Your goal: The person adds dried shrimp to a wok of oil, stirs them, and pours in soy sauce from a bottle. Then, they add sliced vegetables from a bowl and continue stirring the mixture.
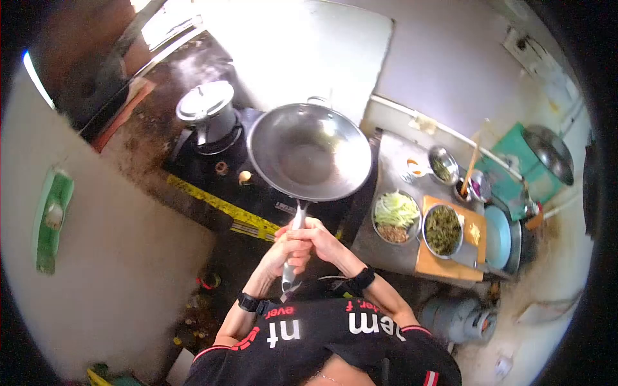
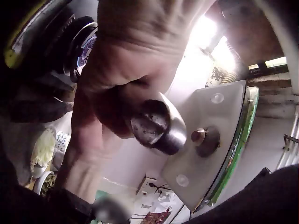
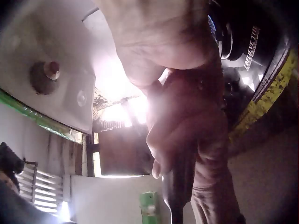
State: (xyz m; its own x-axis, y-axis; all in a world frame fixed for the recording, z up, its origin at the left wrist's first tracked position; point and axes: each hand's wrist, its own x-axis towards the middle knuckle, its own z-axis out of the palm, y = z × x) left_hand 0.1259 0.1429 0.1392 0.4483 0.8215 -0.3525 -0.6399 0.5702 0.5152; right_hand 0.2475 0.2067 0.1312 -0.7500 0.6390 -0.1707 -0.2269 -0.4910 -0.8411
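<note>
A wide silver wok (image 1: 309, 154) is held over the right part of the black stove, its bowl facing up and nothing visible inside. Both hands grip its long metal handle (image 1: 288, 276) in front of the person's chest. My left hand (image 1: 283, 256) is wrapped round the handle nearer its end, which pokes out below the fist in the left wrist view. Closer to the bowl, my right hand (image 1: 317, 237) overlaps the left and clasps the handle too. In the right wrist view, the handle runs down out of the stacked fingers (image 3: 173, 130).
Left of the wok, a lidded pot (image 1: 209, 112) stands on the stove (image 1: 212, 177). On the counter to the right are a bowl of shredded greens (image 1: 396, 212), a bowl of dark greens (image 1: 443, 230) on a cutting board (image 1: 431, 264), and smaller bowls. A gas cylinder (image 1: 457, 318) stands below.
</note>
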